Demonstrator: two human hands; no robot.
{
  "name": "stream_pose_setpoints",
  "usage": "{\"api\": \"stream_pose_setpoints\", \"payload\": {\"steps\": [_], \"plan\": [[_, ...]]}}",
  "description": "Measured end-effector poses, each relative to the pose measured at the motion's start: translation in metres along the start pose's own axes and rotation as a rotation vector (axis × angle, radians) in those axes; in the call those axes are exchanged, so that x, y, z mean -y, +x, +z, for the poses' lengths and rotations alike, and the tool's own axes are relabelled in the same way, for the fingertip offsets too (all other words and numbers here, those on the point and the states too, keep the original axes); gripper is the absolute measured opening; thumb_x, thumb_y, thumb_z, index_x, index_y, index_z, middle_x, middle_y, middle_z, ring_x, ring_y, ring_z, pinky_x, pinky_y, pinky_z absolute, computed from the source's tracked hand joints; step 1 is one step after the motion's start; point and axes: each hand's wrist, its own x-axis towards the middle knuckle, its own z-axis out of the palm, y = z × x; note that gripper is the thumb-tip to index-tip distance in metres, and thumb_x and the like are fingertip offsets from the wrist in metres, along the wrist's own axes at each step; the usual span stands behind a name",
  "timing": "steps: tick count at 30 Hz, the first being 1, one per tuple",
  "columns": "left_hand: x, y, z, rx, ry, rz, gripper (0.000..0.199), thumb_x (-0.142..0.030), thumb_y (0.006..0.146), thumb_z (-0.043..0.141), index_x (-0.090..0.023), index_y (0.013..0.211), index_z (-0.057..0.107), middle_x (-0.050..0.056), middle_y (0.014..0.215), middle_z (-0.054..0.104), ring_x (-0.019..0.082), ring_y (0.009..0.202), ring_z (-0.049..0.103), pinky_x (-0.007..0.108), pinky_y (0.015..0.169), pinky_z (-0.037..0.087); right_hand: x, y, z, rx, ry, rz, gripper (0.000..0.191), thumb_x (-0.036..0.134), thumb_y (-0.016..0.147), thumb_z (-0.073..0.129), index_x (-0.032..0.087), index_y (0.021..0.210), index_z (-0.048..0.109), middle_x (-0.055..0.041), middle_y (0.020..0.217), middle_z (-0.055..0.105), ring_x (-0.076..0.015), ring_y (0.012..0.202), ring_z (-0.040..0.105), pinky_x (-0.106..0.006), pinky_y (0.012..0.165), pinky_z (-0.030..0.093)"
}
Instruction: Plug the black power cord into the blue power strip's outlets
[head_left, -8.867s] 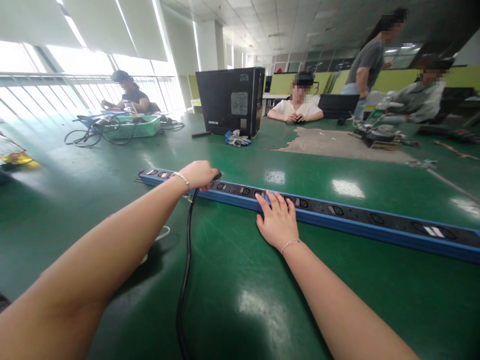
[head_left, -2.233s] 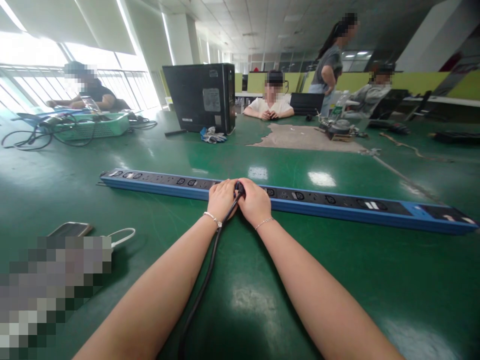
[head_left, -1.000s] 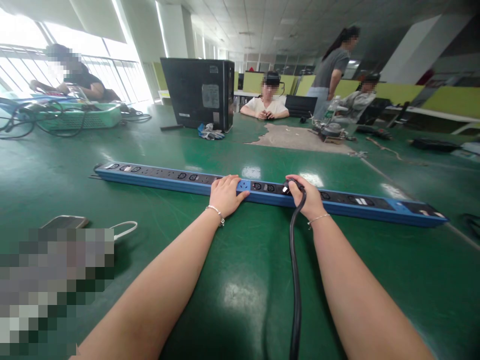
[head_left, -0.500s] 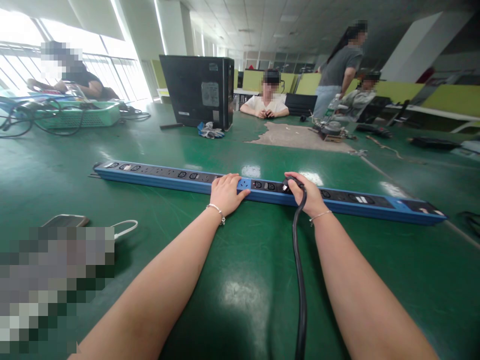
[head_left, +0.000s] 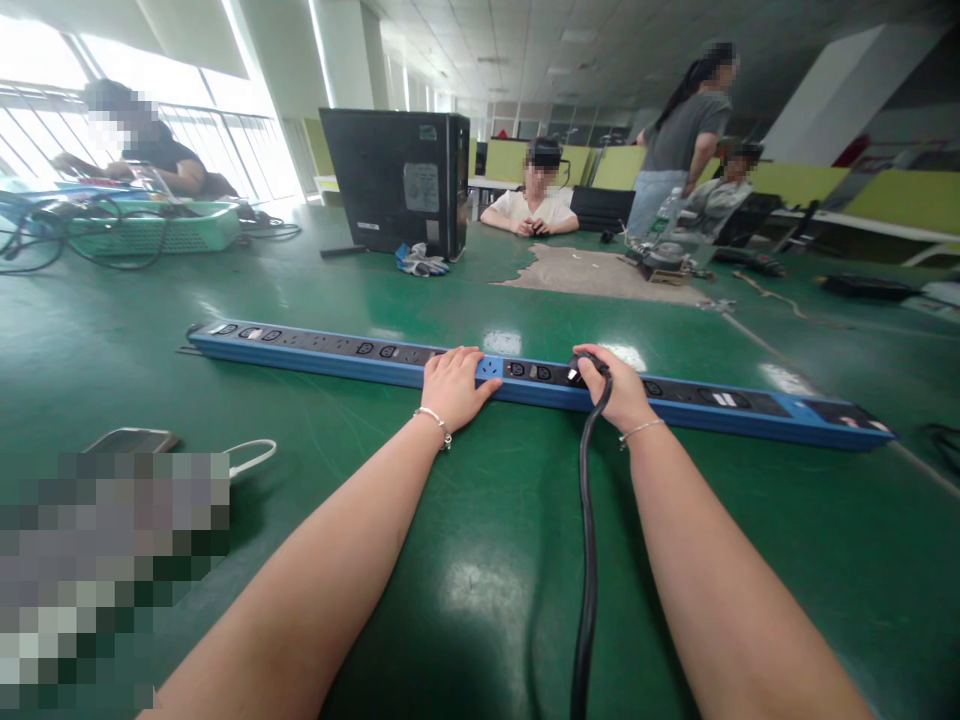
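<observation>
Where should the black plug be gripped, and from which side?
The black plug is probably best held by its body, as the right hand has it, not by the black cable, which bends and would steer it poorly. Coming from the right suits: the left hand rests on the blue power strip to the plug's left.

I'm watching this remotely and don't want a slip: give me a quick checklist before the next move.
1. Right hand gripping the plug: ok.
2. Left hand resting on the strip: ok.
3. Plug fully seated: cannot tell; its contact with the strip is hidden.
4. Cable clear of the left hand: ok.
5. Cable's far end: cannot tell; it runs out of view.
6. Phone apart from the strip: ok.
</observation>
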Motion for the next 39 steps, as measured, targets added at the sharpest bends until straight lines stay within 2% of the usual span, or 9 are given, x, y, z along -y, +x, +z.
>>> {"api": "stream_pose_setpoints", "payload": {"steps": [8, 13, 20, 27, 34, 39], "plan": [[0.000, 0.000, 0.000, 0.018, 0.000, -0.012, 0.046, -0.053, 0.085, 0.044, -0.024, 0.120, 0.051, 0.003, 0.133, 0.053, 0.022, 0.124, 0.041, 0.040, 0.103, 0.027, 0.009, 0.000, 0.000, 0.058, -0.099, 0.038, 0.035, 0.035, 0.082, 0.045, 0.016, 0.107, 0.061, -0.0068, 0.084, 0.068, -0.0182, 0.069, 0.061, -0.032, 0.069, 0.048], [-0.001, 0.000, -0.001, 0.019, 0.000, -0.020, 0.046, -0.054, 0.085, 0.045, -0.024, 0.120, 0.052, 0.003, 0.132, 0.053, 0.022, 0.124, 0.042, 0.040, 0.103, 0.027, 0.018, 0.002, 0.004, 0.100, -0.269, 0.058, 0.035, 0.032, 0.082, 0.044, 0.018, 0.110, 0.061, -0.0089, 0.087, 0.069, -0.0219, 0.075, 0.063, -0.034, 0.071, 0.047], [-0.001, 0.001, -0.001, 0.021, -0.003, -0.016, 0.046, -0.053, 0.085, 0.045, -0.024, 0.120, 0.051, 0.004, 0.132, 0.053, 0.022, 0.124, 0.042, 0.040, 0.103, 0.027, 0.016, -0.008, 0.009, 0.047, -0.294, 0.044, 0.037, 0.034, 0.085, 0.041, 0.020, 0.114, 0.059, -0.0093, 0.094, 0.069, -0.0236, 0.079, 0.065, -0.035, 0.072, 0.050], [-0.001, 0.000, -0.002, 0.024, -0.012, -0.022, 0.046, -0.053, 0.084, 0.045, -0.025, 0.121, 0.052, 0.004, 0.132, 0.053, 0.023, 0.124, 0.042, 0.042, 0.104, 0.027, 0.019, -0.020, 0.016, 0.005, -0.338, -0.051, 0.036, 0.029, 0.085, 0.040, 0.019, 0.115, 0.058, -0.0090, 0.119, 0.062, -0.0251, 0.100, 0.062, -0.040, 0.087, 0.049], [-0.002, 0.000, -0.001, 0.022, -0.013, -0.014, 0.046, -0.053, 0.085, 0.045, -0.025, 0.121, 0.052, 0.004, 0.132, 0.053, 0.023, 0.124, 0.042, 0.040, 0.103, 0.027, 0.017, -0.027, 0.022, -0.099, -0.379, -0.091, 0.038, 0.029, 0.086, 0.039, 0.016, 0.118, 0.057, -0.0099, 0.119, 0.062, -0.0239, 0.104, 0.061, -0.040, 0.093, 0.046], [-0.001, 0.000, -0.002, 0.034, -0.008, -0.036, 0.046, -0.053, 0.085, 0.045, -0.025, 0.121, 0.052, 0.004, 0.133, 0.052, 0.023, 0.125, 0.040, 0.041, 0.105, 0.025, 0.019, -0.025, 0.021, -0.096, -0.384, -0.105, 0.038, 0.029, 0.085, 0.041, 0.016, 0.115, 0.059, -0.0105, 0.116, 0.064, -0.0228, 0.103, 0.061, -0.037, 0.092, 0.046]]}}
